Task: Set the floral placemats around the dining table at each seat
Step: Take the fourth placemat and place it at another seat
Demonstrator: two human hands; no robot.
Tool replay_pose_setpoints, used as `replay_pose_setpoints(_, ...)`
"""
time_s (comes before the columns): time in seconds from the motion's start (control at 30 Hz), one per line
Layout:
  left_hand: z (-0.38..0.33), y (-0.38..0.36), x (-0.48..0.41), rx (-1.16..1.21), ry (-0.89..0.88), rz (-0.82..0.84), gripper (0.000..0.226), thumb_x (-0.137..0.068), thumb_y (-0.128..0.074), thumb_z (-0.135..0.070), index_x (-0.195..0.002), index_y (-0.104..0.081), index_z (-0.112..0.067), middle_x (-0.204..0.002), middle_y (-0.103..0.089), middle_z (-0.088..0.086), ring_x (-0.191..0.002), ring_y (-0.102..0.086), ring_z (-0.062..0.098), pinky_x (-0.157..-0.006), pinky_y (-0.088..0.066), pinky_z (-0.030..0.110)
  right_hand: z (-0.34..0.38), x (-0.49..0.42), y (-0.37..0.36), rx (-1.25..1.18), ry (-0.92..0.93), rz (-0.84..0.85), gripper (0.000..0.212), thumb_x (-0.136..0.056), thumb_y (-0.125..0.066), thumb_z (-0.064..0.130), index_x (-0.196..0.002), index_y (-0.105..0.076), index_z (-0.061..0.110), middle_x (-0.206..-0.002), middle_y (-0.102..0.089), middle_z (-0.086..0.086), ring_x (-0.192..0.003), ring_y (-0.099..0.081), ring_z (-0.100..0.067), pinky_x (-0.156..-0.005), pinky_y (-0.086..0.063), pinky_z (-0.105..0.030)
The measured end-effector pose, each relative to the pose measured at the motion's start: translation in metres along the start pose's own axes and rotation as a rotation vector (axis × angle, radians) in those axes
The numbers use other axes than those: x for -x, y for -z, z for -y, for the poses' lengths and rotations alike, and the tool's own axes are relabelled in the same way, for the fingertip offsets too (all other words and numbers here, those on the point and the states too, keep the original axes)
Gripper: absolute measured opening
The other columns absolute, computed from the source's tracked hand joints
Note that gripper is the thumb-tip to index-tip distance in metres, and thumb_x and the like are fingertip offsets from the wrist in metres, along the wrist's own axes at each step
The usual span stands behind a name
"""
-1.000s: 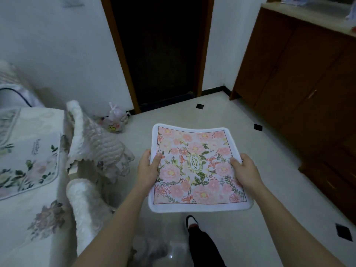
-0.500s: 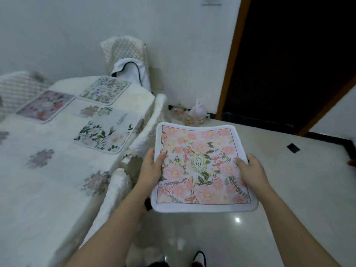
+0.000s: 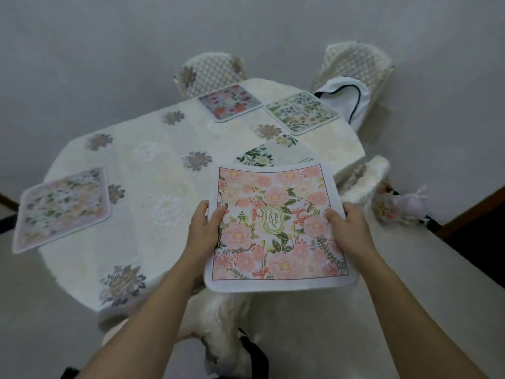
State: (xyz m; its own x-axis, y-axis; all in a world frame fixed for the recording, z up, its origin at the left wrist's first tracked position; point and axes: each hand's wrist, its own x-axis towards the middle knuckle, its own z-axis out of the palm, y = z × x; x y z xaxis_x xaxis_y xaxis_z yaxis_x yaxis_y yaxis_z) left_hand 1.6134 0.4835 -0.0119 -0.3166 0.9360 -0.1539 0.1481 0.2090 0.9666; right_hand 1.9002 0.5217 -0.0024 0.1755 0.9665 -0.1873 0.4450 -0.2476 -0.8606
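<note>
A pink floral placemat (image 3: 276, 228) with a white border and a gold "GARDEN" oval is held flat above the table's near right edge. My left hand (image 3: 206, 228) grips its left edge, thumb on top. My right hand (image 3: 347, 231) grips its right edge the same way. The dining table (image 3: 153, 181) wears a cream cloth with flower patches. On it lie a mat at the left (image 3: 62, 209), a mat at the far middle (image 3: 229, 102), a mat at the far right (image 3: 302, 112), and a green-leaf mat (image 3: 262, 154) partly hidden behind the held one.
Two covered chairs stand at the far side, one at the middle (image 3: 213, 72) and one at the right (image 3: 355, 67) with a white bag (image 3: 347, 97) hung on it. A padded chair (image 3: 366, 179) sits at the right edge. Small bags (image 3: 401, 206) lie on the floor by a dark doorway.
My view has swung left from the doorway to face the table. Both hands keep the same grip on the pink mat, which is now over the table's near edge.
</note>
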Motion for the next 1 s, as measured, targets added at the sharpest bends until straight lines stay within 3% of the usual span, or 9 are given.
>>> replay_pose_setpoints(0.1, 0.008, 0.032, -0.021, 0.03, 0.005, -0.123, 0.017, -0.103, -0.052, -0.031, -0.11, -0.057, -0.016, -0.096, -0.071, 0.001, -0.08, -0.074, 0.015, -0.059, -0.059, 0.025, 0.034, -0.027, -0.041, 0.029, 0.066, 0.085, 0.013, -0.098, -0.054, 0.033, -0.105, -0.059, 0.022, -0.099, -0.07, -0.003, -0.09, -0.069, -0.025, -0.081, -0.058, -0.05)
replay_pose_setpoints(0.3, 0.028, 0.092, -0.069, 0.075, 0.047, -0.284, 0.013, -0.102, -0.053, -0.034, -0.105, -0.058, -0.023, -0.098, -0.072, 0.004, -0.086, -0.073, 0.021, -0.074, -0.062, 0.043, 0.089, -0.076, -0.123, 0.129, 0.185, 0.185, 0.014, -0.1, -0.054, 0.032, -0.106, -0.058, 0.019, -0.096, -0.068, -0.003, -0.087, -0.067, -0.026, -0.076, -0.057, -0.044)
replay_pose_setpoints(0.43, 0.044, 0.125, -0.096, 0.046, 0.079, -0.363, 0.015, -0.101, -0.054, -0.033, -0.109, -0.059, -0.021, -0.096, -0.07, 0.001, -0.084, -0.071, 0.016, -0.067, -0.058, 0.031, 0.104, -0.102, -0.179, 0.2, 0.219, 0.253, 0.02, -0.1, -0.055, 0.029, -0.11, -0.058, 0.011, -0.09, -0.062, 0.0, -0.083, -0.062, -0.023, -0.063, -0.046, -0.031)
replay_pose_setpoints(0.53, 0.057, 0.142, -0.108, -0.002, 0.1, -0.395, 0.016, -0.1, -0.058, -0.031, -0.111, -0.061, -0.02, -0.098, -0.069, -0.004, -0.087, -0.068, 0.01, -0.068, -0.052, 0.024, 0.107, -0.116, -0.217, 0.208, 0.178, 0.297, 0.025, -0.1, -0.056, 0.028, -0.116, -0.058, 0.009, -0.102, -0.066, -0.009, -0.09, -0.065, -0.029, -0.074, -0.055, -0.041)
replay_pose_setpoints(0.6, 0.067, 0.153, -0.113, -0.019, 0.131, -0.419, 0.017, -0.098, -0.061, -0.031, -0.11, -0.062, -0.019, -0.098, -0.069, -0.004, -0.09, -0.067, 0.012, -0.074, -0.055, 0.03, 0.107, -0.123, -0.238, 0.208, 0.146, 0.32, 0.026, -0.099, -0.056, 0.029, -0.116, -0.06, 0.009, -0.102, -0.068, -0.011, -0.089, -0.067, -0.03, -0.079, -0.059, -0.049)
replay_pose_setpoints(0.73, 0.09, 0.169, -0.12, -0.063, 0.24, -0.505, 0.02, -0.093, -0.068, -0.034, -0.104, -0.066, -0.018, -0.096, -0.07, -0.001, -0.091, -0.067, 0.018, -0.082, -0.056, 0.04, 0.099, -0.138, -0.276, 0.222, 0.099, 0.386, 0.021, -0.098, -0.059, 0.028, -0.103, -0.064, 0.008, -0.093, -0.07, -0.011, -0.081, -0.069, -0.029, -0.076, -0.06, -0.05)
replay_pose_setpoints(1.0, 0.129, 0.179, -0.126, 0.05, 0.484, -0.657, 0.021, -0.09, -0.073, -0.025, -0.103, -0.069, -0.01, -0.094, -0.073, 0.002, -0.089, -0.071, 0.022, -0.08, -0.059, 0.039, 0.071, -0.147, -0.333, 0.208, -0.05, 0.512, 0.02, -0.098, -0.06, 0.024, -0.104, -0.066, 0.006, -0.095, -0.072, -0.012, -0.085, -0.07, -0.028, -0.08, -0.06, -0.047)
